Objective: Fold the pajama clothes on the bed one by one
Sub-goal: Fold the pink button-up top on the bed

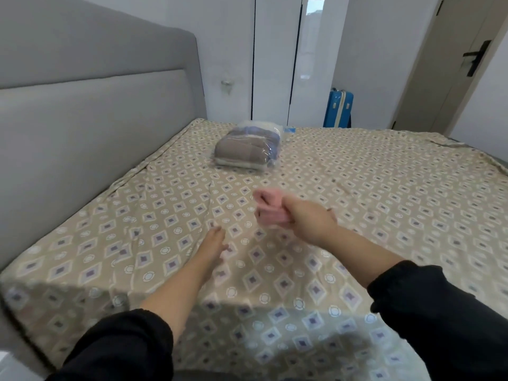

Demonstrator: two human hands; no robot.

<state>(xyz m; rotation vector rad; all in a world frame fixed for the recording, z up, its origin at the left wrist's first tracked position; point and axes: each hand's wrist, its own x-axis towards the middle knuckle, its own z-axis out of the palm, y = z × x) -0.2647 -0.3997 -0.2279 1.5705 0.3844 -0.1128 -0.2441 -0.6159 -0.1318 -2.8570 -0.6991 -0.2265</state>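
Right hand (pixel 308 218) grips a folded pink pajama garment (pixel 268 209), fingers curled round it, on the camera side of the plastic-bagged bundle (pixel 248 147), presumably for setting aside. Left hand (pixel 213 246), closer to the camera, fingers loosely straight, empty.

The bedsheet (pixel 384 193) is beige with purple diamonds and white rings; above it a pink garment (pixel 268 210), beyond it a blue suitcase (pixel 338 110)
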